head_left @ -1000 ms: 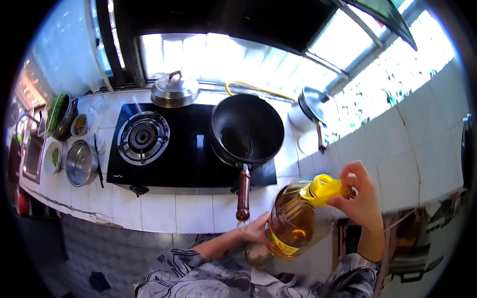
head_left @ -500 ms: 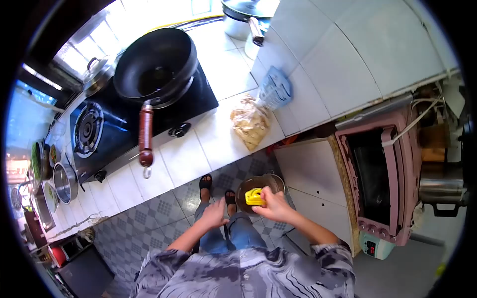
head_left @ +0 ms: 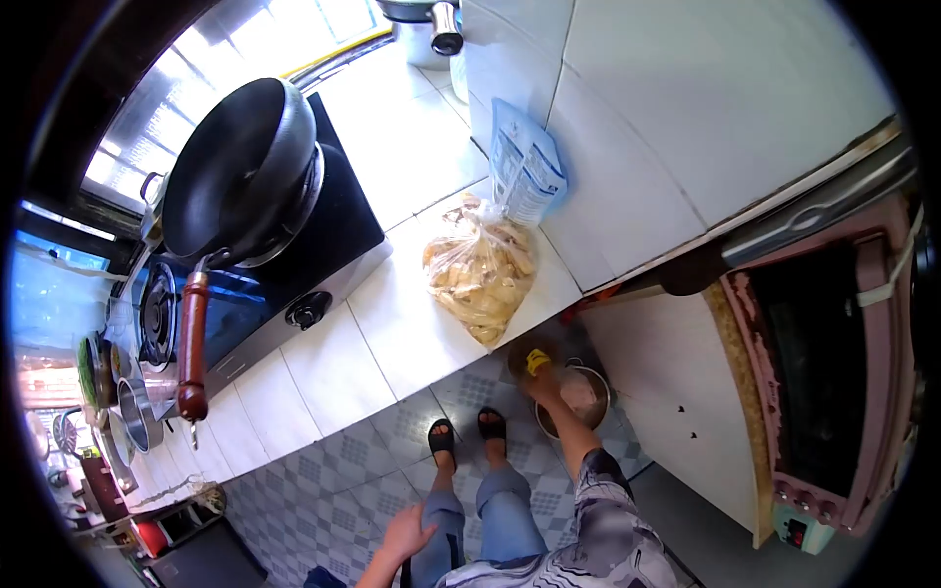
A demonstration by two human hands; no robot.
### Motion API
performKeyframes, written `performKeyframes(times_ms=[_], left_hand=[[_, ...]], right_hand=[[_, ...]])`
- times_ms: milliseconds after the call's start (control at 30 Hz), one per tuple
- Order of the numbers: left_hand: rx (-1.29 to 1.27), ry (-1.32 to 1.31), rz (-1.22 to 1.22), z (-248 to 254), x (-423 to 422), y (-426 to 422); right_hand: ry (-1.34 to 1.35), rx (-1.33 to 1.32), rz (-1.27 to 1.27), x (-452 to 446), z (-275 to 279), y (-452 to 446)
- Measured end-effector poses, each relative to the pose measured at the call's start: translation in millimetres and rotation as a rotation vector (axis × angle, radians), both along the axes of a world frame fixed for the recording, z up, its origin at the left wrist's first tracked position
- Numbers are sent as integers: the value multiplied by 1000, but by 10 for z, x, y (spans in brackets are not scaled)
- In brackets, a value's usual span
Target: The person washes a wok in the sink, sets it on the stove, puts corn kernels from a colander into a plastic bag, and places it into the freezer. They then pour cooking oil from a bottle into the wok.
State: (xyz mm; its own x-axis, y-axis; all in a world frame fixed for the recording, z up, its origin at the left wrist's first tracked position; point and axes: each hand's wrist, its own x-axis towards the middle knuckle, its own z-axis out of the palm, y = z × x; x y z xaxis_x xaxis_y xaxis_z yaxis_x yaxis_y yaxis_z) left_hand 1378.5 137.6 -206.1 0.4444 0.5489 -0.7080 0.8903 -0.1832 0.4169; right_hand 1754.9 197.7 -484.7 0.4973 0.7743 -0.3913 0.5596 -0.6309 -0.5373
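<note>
My right hand [head_left: 542, 380] reaches down below the counter edge, closed on the yellow cap and handle [head_left: 536, 361] of the oil bottle, whose body is dim and partly hidden under the counter. Beside that hand stands a round metal pot [head_left: 598, 400] on the floor, partly behind my forearm. My left hand [head_left: 406, 534] is over my left knee, empty, its fingers apart. On the stove [head_left: 343, 211] rests a black wok [head_left: 230, 171] with its brown handle [head_left: 193, 338] pointing toward me.
A clear bag of pale yellow pieces [head_left: 480, 274] lies on the white tiled counter [head_left: 392, 338], against a blue packet [head_left: 524, 162]. A lidded pot [head_left: 420, 34] is at the back. On the right are a white panel [head_left: 676, 372] and a pink oven [head_left: 823, 363]. Bowls sit at far left.
The oil bottle went from above the counter edge down to the floor under it, held in my right hand. My left hand let go of it. The view has swung right and down.
</note>
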Motion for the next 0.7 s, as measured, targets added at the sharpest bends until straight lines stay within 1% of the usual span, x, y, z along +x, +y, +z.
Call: performKeyframes(times_ms=[33, 100, 133, 200, 233, 300, 333, 367, 400, 433, 500, 533, 567, 600, 667, 700], left_hand=[[2, 3, 10, -25, -11, -4], [32, 24, 14, -206, -98, -73], [31, 25, 4, -287, -134, -103], [8, 5, 55, -386, -146, -122], [18, 2, 61, -379, -108, -99], [-95, 72, 57, -360, -2, -66], [-73, 89, 100, -393, -6, -102], [-129, 134, 46, -430, -24, -125], [-182, 175, -5, -470, -29, -141], [-150, 188, 45, -500, -12, -180], [-213, 304, 70, -573, 5, -298], [-186, 311, 108, -680, -34, -396], [-155, 194, 194, -799, -80, -467], [-129, 73, 269, -919, -126, -536], [-141, 62, 331, -762, -42, -410], [-152, 82, 358, -640, 14, -315]], right_hand=[[11, 2, -8, 29, -171, 12], [48, 49, -192, 150, -365, 95], [49, 48, -202, 204, -442, 105], [135, -106, -232, 326, -404, 140], [133, -96, -225, 408, -422, 155], [32, -158, -235, 586, -405, 344], [11, -87, -168, 593, -254, 366], [-8, -9, -103, 607, -160, 389], [-67, -1, -52, 609, -222, 372], [-127, 14, 0, 577, -318, 339], [-314, -81, 184, 473, -238, 314], [-255, 24, 106, 437, -362, 294], [-191, 122, 23, 428, -534, 242], [-94, 98, -50, 431, -666, 198], [19, 86, -109, 407, -841, 158], [-68, 74, -60, 405, -880, 147]])
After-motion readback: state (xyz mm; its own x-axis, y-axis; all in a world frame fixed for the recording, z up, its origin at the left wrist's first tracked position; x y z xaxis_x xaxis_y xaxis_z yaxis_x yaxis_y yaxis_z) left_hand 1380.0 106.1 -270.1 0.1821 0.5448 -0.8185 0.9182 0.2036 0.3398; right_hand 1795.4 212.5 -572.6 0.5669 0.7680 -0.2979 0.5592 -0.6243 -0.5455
